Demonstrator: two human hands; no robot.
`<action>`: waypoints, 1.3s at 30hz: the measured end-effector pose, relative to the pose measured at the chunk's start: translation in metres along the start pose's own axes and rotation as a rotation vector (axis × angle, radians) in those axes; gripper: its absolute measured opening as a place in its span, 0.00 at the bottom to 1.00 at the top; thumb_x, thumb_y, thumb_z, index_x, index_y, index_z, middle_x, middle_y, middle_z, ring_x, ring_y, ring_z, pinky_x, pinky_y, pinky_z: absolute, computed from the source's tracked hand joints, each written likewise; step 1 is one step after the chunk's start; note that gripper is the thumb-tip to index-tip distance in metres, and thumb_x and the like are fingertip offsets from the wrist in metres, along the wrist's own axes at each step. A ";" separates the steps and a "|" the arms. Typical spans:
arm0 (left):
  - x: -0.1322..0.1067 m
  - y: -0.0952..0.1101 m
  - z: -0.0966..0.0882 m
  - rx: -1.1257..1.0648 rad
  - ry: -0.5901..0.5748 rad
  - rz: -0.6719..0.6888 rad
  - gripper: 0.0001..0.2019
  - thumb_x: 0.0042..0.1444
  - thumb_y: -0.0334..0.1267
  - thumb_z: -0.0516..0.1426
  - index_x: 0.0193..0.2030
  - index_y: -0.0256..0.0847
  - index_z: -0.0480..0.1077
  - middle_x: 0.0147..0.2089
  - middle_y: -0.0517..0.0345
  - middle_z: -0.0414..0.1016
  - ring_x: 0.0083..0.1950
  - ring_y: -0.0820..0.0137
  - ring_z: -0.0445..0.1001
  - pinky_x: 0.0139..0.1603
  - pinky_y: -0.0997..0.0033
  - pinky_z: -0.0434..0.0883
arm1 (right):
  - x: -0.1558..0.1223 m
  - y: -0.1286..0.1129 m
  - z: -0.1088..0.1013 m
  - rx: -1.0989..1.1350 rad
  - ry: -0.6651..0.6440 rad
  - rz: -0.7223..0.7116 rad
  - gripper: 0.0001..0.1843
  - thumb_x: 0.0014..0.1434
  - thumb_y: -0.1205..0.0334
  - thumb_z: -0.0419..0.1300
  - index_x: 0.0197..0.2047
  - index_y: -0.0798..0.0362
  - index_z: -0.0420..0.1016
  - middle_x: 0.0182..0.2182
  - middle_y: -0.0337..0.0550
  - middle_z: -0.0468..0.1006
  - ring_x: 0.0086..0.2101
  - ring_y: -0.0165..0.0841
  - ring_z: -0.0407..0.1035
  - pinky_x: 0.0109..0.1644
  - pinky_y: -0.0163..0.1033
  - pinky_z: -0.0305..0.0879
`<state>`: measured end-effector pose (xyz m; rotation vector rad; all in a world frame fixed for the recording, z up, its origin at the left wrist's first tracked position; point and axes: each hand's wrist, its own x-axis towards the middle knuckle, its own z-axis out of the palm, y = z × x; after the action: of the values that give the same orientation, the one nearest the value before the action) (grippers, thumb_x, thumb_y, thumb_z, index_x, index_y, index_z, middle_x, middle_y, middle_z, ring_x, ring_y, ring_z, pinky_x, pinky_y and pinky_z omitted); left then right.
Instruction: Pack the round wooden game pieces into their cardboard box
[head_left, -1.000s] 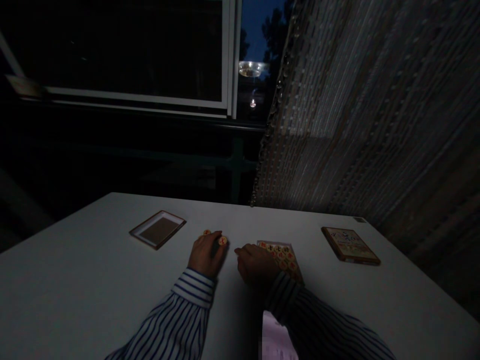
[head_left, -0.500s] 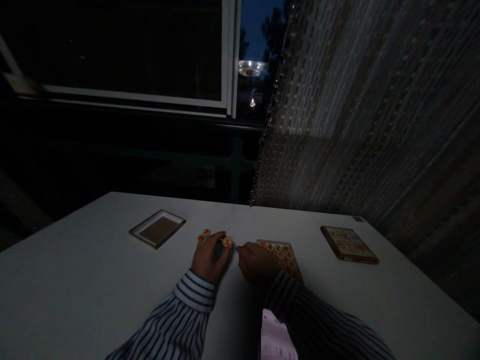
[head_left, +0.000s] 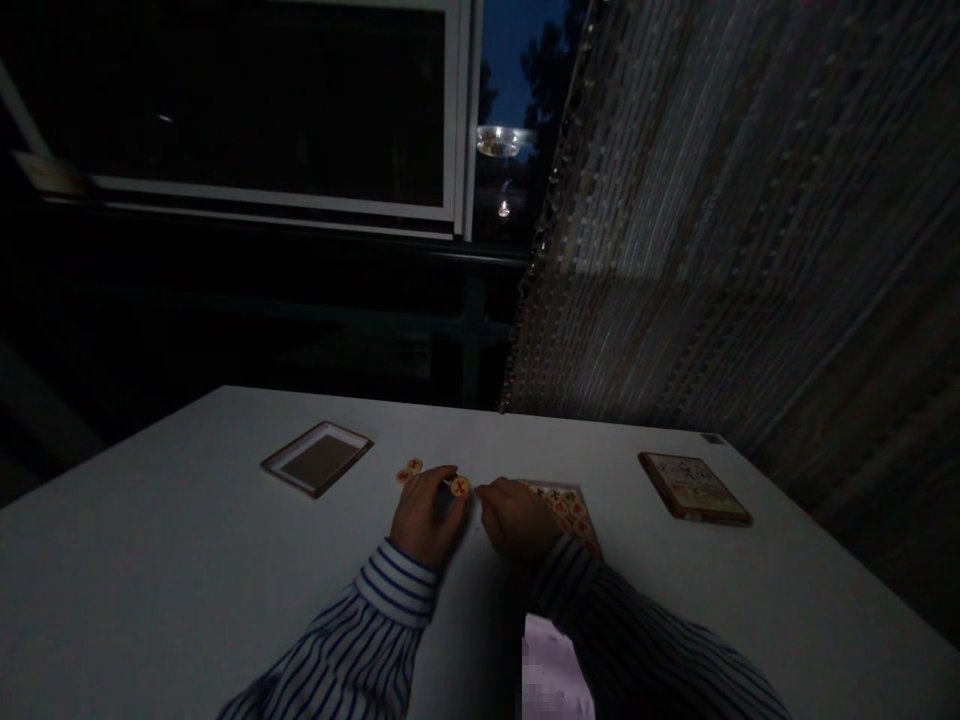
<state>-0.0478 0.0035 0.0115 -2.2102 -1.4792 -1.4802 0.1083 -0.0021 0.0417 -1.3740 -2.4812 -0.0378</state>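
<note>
My left hand [head_left: 421,522] pinches a Chinese chess piece [head_left: 460,487] between thumb and fingers. The piece is round and pale, and its red character faces me. Just right of it is my right hand [head_left: 519,520], fingers curled together; whatever they may hold is hidden. Partly covered by that hand and forearm lies a shallow tray [head_left: 592,520] filled with several round pieces [head_left: 571,508], some with red and some with dark characters. Past my left fingers, two or so loose chess pieces [head_left: 414,465] rest on the white table [head_left: 187,560].
An open shallow box [head_left: 319,460] with a brown inside lies at the left. A flat box with a printed cover [head_left: 694,487] sits at the right. Behind the table are a window frame [head_left: 457,120] and a string curtain [head_left: 637,250]. The room is dim.
Both hands have shifted very slightly to the right, the left with the chess piece still in its pinch. The loose pieces show a little more beside the left fingers.
</note>
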 end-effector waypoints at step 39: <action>-0.008 0.047 0.017 -0.686 -0.140 -0.550 0.12 0.44 0.41 0.58 0.35 0.37 0.69 0.30 0.54 0.76 0.32 0.69 0.74 0.36 0.69 0.72 | -0.011 0.034 -0.024 0.789 -0.015 0.255 0.11 0.48 0.58 0.56 0.32 0.55 0.74 0.27 0.42 0.77 0.29 0.31 0.71 0.31 0.32 0.65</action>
<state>-0.0015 -0.0174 0.0151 -2.3854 -1.9643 -2.3384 0.1480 0.0029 0.0572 -1.2815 -1.9427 0.8986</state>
